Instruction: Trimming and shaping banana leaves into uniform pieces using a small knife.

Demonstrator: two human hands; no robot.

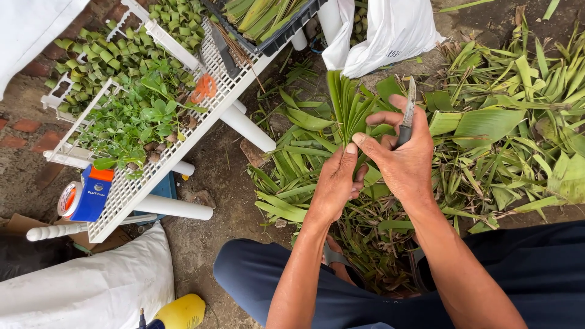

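**Head view: two hands, a knife and a fan of green leaf strips**

Head-camera frame, looking straight down. Nearest the lens lie the person's dark blue trousers (292, 280), both forearms rising from them, and a foot in a sandal (334, 259) between the knees. At the lower left sit a white sack (91, 292) and a yellow bottle (180, 312).

Further out, the left hand (334, 186) is clenched around the base of a bunch of folded leaf strips (348, 106), which fans upward from the fingers. The right hand (403, 157) sits just beside it, touching it at the thumb; it grips a small knife (409, 109) by the handle, blade pointing up and away, with the thumb reaching across onto the bunch. The bunch is held in the air above the ground, at the middle of the frame.

Beneath and beyond the hands, a heap of cut green leaves (506, 134) covers the dirt, spreading to the right edge.

To the left stands a white lattice rack (158, 164) on white tube legs. A tape dispenser (85, 195) in blue and orange rests at its near end, then a clump of small-leaved greens (131, 122), orange-handled scissors (204, 88), and many small folded leaf rolls (116, 52). Farthest off are a dark crate (274, 21) of leaves and a white plastic bag (390, 30).
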